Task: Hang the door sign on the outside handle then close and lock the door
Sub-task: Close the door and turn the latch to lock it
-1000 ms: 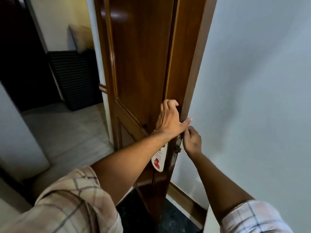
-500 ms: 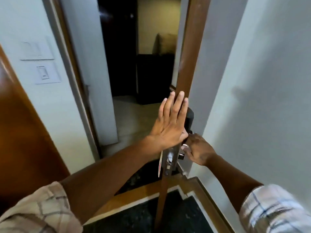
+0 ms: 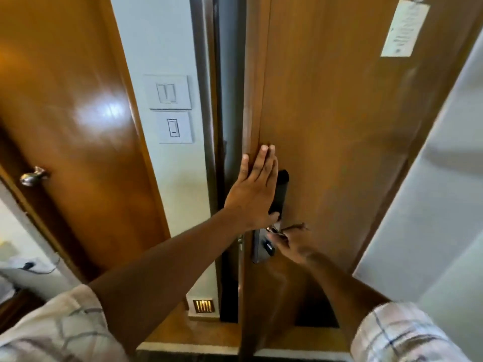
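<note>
A narrow dark gap [image 3: 230,178] runs between the door [image 3: 339,126] edge and the door frame [image 3: 206,126], seemingly too slim for a hand. The left hand [image 3: 254,190] lies flat across the door edge and the black lock plate [image 3: 280,194]; the right hand [image 3: 292,242] crowds the lock body [image 3: 261,248] below. The door panel above both hands is bare up to a paper notice [image 3: 405,28]. The wall [image 3: 431,205] closes in on the right.

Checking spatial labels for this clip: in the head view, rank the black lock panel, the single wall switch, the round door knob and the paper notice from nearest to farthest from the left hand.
1. Black lock panel: partly under the left hand.
2. Single wall switch: upper left, on the wall.
3. Paper notice: top right, on the door.
4. Round door knob: far left, on the other door.
</note>
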